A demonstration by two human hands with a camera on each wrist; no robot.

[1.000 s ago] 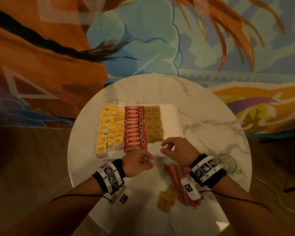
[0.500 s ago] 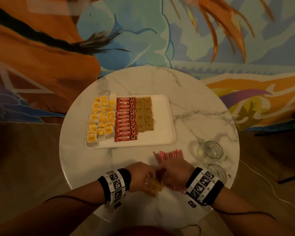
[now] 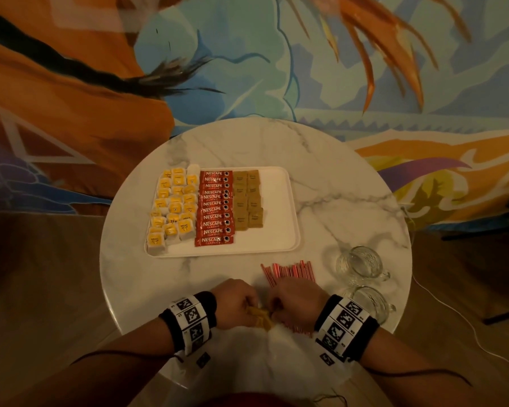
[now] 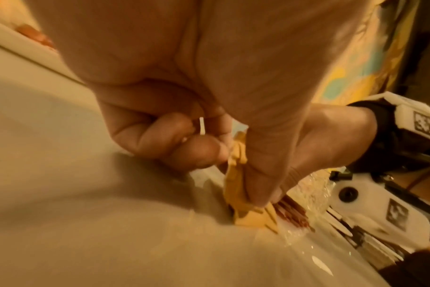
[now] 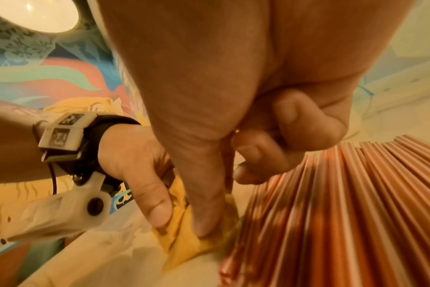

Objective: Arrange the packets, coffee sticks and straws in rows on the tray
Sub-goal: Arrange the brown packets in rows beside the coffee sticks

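A white tray [image 3: 279, 230] holds rows of yellow packets [image 3: 174, 207], red coffee sticks [image 3: 215, 210] and brown packets [image 3: 247, 201]. Its right part is bare. A bundle of red straws [image 3: 288, 273] lies on the table in front of the tray. At the near table edge my left hand [image 3: 249, 306] and right hand [image 3: 276, 308] meet over a few loose brown packets [image 3: 259, 317]. Both pinch these packets [image 4: 236, 186] between thumb and curled fingers. In the right wrist view both thumbs press the packets [image 5: 184, 233] beside the straws [image 5: 331, 213].
The round marble table [image 3: 335, 201] stands before a painted wall. Two glass mugs [image 3: 359, 264] [image 3: 368, 306] stand at the right, close to my right wrist. A cable trails off the table's right edge.
Both hands drew back from the tray's front edge to the near table edge and took hold of the loose brown packets. In the last half second they barely moved.
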